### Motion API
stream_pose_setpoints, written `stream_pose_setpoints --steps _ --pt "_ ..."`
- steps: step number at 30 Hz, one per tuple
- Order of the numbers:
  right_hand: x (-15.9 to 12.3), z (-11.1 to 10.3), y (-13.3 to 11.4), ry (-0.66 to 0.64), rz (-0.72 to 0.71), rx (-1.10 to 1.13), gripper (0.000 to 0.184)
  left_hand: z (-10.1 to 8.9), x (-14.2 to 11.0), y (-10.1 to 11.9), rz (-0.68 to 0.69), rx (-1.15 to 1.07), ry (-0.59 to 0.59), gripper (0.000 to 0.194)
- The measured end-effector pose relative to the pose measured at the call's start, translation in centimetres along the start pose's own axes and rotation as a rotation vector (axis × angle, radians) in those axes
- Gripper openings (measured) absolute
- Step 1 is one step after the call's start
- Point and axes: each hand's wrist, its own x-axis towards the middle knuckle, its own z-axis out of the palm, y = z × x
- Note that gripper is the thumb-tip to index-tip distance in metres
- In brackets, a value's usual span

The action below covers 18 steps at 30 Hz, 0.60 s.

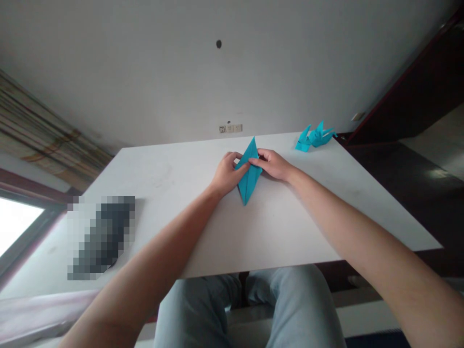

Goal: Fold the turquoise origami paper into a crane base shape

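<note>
- While our left hand point(226, 174) and right hand point(276, 165) pinch the blue paper point(248, 186), it partly hides both.
- We have table point(174, 169) either side, its near edge point(261, 269) well apart.

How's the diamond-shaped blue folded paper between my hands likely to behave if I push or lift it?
The blue folded paper is probably light, being thin paper. Its straight creases suggest a fairly stiff body, though the narrow tips may bend. Its flat faces suggest it would slide rather than roll on the smooth-looking white table.
</note>
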Motion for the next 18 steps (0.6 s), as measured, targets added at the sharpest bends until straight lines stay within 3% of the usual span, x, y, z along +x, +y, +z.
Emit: stream_pose_setpoints --steps 18 --pt "-0.03 0.23 -0.64 0.001 -0.016 -0.029 0.051 0.05 -0.07 0.24 0.021 0.014 -0.001 0.006"
